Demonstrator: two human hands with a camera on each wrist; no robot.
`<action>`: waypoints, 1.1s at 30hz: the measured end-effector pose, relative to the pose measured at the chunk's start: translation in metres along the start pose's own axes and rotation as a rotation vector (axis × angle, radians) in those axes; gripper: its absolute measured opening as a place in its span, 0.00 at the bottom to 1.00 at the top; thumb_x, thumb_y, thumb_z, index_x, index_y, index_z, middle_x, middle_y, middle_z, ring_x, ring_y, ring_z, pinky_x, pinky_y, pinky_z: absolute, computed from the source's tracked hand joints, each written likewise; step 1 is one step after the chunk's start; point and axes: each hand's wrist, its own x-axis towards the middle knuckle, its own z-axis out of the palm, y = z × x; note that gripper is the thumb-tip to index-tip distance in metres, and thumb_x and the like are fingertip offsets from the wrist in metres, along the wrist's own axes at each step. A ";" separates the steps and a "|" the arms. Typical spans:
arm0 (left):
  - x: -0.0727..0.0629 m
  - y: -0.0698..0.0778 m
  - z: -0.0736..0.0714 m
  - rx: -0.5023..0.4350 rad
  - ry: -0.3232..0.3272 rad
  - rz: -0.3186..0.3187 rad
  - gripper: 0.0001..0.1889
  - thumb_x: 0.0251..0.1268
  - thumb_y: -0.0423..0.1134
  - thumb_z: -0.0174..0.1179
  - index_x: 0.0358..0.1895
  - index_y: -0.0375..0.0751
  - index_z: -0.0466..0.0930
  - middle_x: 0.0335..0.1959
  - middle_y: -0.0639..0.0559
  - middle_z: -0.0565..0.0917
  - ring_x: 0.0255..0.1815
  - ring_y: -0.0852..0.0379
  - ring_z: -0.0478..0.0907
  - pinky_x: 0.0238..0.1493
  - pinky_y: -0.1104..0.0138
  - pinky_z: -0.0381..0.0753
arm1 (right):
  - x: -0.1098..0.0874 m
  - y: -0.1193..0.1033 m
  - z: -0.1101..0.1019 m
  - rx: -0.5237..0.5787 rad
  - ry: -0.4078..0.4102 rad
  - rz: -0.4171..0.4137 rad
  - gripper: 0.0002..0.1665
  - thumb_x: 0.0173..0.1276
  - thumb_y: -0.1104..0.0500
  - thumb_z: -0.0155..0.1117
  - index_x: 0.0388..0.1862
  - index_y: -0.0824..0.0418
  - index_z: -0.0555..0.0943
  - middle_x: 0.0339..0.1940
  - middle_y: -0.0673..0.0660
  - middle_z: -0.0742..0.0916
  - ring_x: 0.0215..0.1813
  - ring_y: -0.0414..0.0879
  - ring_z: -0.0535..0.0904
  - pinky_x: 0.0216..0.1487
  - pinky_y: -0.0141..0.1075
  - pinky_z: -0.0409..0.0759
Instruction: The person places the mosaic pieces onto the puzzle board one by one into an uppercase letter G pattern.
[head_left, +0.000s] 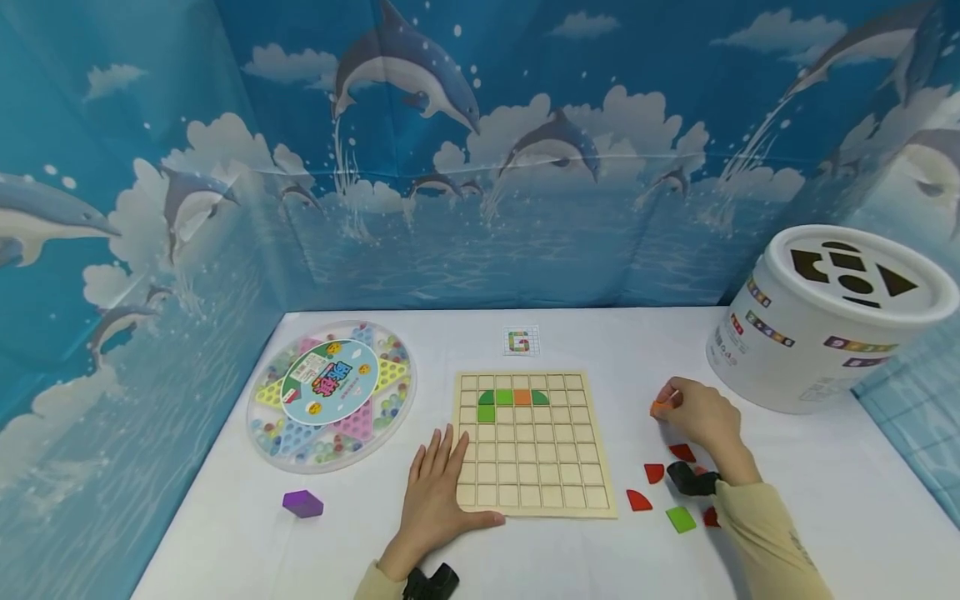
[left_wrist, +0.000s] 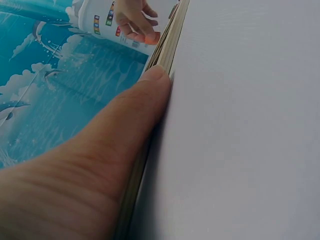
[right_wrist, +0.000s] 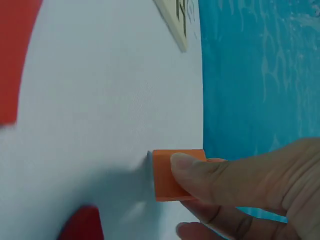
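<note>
My left hand (head_left: pixel 435 500) lies at the lower left corner of a wooden grid board (head_left: pixel 540 471), fingers straight along its left side. In the left wrist view the thumb (left_wrist: pixel 125 115) touches the board's edge. Green tiles (head_left: pixel 504 397) and one orange tile (head_left: pixel 522 397) form a row near the board's top, with another green square (head_left: pixel 486 413) below the row's left end. To the right of the board, my right hand (head_left: pixel 701 415) pinches an orange square tile (right_wrist: pixel 167 175) between thumb and fingers, just above the white table.
Red quarter-round pieces (head_left: pixel 639 500) and a green square (head_left: pixel 681 519) lie around the right forearm. A white bucket (head_left: pixel 810 350) stands at right, a round marble game box (head_left: pixel 330 396) at left. A purple block (head_left: pixel 303 503) and a small pattern card (head_left: pixel 521 341) are also on the table.
</note>
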 end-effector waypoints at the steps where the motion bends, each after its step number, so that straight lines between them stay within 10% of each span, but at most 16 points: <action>1: 0.000 0.000 0.000 0.001 0.001 0.000 0.64 0.34 0.79 0.60 0.74 0.40 0.55 0.74 0.39 0.53 0.74 0.41 0.46 0.67 0.47 0.46 | -0.002 -0.004 0.001 0.003 0.012 -0.007 0.11 0.58 0.59 0.70 0.35 0.62 0.78 0.26 0.57 0.79 0.28 0.51 0.71 0.28 0.43 0.67; 12: 0.001 0.001 -0.002 -0.006 -0.015 0.000 0.63 0.34 0.79 0.60 0.74 0.40 0.55 0.74 0.39 0.53 0.74 0.41 0.47 0.67 0.47 0.47 | -0.013 -0.054 0.023 0.039 0.148 -0.284 0.07 0.56 0.57 0.73 0.31 0.57 0.83 0.23 0.47 0.81 0.20 0.43 0.68 0.17 0.36 0.64; 33: 0.002 0.002 -0.004 0.032 -0.040 -0.024 0.64 0.35 0.80 0.58 0.74 0.41 0.55 0.74 0.39 0.53 0.74 0.42 0.46 0.68 0.47 0.47 | -0.012 -0.144 0.089 0.130 0.015 -0.486 0.07 0.55 0.56 0.74 0.26 0.52 0.82 0.21 0.42 0.80 0.23 0.35 0.73 0.24 0.34 0.72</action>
